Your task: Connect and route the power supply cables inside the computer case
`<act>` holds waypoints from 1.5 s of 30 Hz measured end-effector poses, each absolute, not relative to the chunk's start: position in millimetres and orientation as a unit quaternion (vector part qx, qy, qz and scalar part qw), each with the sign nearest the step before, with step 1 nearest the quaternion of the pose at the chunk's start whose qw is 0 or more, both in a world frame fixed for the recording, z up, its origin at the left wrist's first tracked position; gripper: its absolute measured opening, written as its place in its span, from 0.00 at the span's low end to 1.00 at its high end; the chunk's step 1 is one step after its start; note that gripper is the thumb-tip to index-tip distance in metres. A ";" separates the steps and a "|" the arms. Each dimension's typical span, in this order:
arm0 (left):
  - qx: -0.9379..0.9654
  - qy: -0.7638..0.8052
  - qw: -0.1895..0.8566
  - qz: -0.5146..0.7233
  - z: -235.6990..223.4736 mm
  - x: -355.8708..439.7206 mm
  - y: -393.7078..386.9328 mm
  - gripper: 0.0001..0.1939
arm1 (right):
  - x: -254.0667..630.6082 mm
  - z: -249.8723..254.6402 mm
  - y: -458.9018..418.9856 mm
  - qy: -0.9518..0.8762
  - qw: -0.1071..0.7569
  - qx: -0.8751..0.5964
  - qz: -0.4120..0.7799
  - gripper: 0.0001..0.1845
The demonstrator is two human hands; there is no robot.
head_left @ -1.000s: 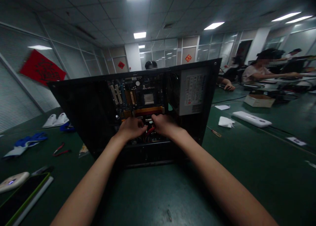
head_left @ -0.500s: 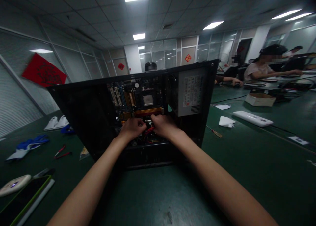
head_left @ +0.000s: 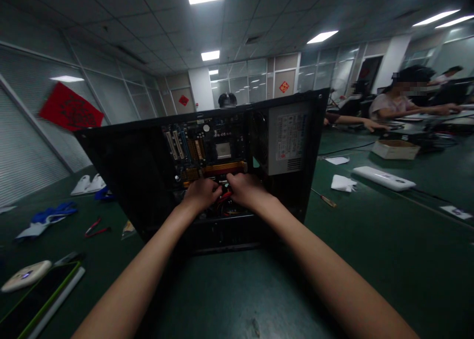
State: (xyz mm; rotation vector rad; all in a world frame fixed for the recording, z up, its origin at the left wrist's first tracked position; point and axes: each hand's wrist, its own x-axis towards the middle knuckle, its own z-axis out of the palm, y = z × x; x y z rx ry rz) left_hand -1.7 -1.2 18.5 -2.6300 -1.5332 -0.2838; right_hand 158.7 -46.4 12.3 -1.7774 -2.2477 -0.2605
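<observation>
An open black computer case (head_left: 126, 171) lies on the green table in front of me, with its motherboard (head_left: 207, 149) and grey power supply (head_left: 289, 137) showing. Both my hands reach inside, just below the orange memory slots. My left hand (head_left: 202, 193) is curled with its fingers pinched together. My right hand (head_left: 246, 188) is curled too, and its fingers meet the left ones over a red cable (head_left: 225, 197). What the fingertips grip is hidden in the dark of the case.
Left of the case lie blue and white gloves (head_left: 48, 218), red-handled pliers (head_left: 94, 227), a white device (head_left: 25, 276) and a dark tablet (head_left: 35, 302). To the right are a screwdriver (head_left: 325, 198), crumpled paper (head_left: 342, 182), a white box (head_left: 383, 177). Other people work at the far right.
Both hands stay at the same spot in the case with small finger shifts. The view has drifted slightly, nothing else moved.
</observation>
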 end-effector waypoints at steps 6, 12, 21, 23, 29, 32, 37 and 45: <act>-0.858 -0.503 0.054 -0.089 18.0 1.5 -1.6 0.18 | 159.7 9.3 -43.8 -0.778 0.133 -0.610 -0.068 0.12; -0.862 -0.496 0.054 -0.094 15.0 6.6 1.7 0.19 | 160.6 8.3 -41.0 -0.781 0.139 -0.608 -0.028 0.12; -0.871 -0.478 0.002 -0.114 9.4 -2.0 7.3 0.18 | 164.4 3.1 -37.2 -0.817 0.176 -0.546 -0.056 0.14; -0.868 -0.481 -0.012 -0.121 10.9 -6.9 4.0 0.19 | 165.5 2.7 -36.1 -0.812 0.175 -0.552 -0.069 0.14; -0.864 -0.483 -0.036 -0.136 14.8 -14.0 -1.1 0.18 | 162.1 5.8 -30.4 -0.803 0.143 -0.570 -0.096 0.13; -0.873 -0.466 -0.031 -0.139 15.1 -13.7 -1.0 0.17 | 158.8 7.9 -27.8 -0.800 0.134 -0.576 -0.104 0.13; -0.873 -0.466 -0.030 -0.140 18.3 -13.7 -4.2 0.18 | 153.9 12.4 -30.7 -0.796 0.122 -0.580 -0.126 0.13; -0.879 -0.452 -0.053 -0.141 18.8 -20.6 -5.7 0.17 | 149.6 14.7 -33.8 -0.785 0.090 -0.595 -0.150 0.15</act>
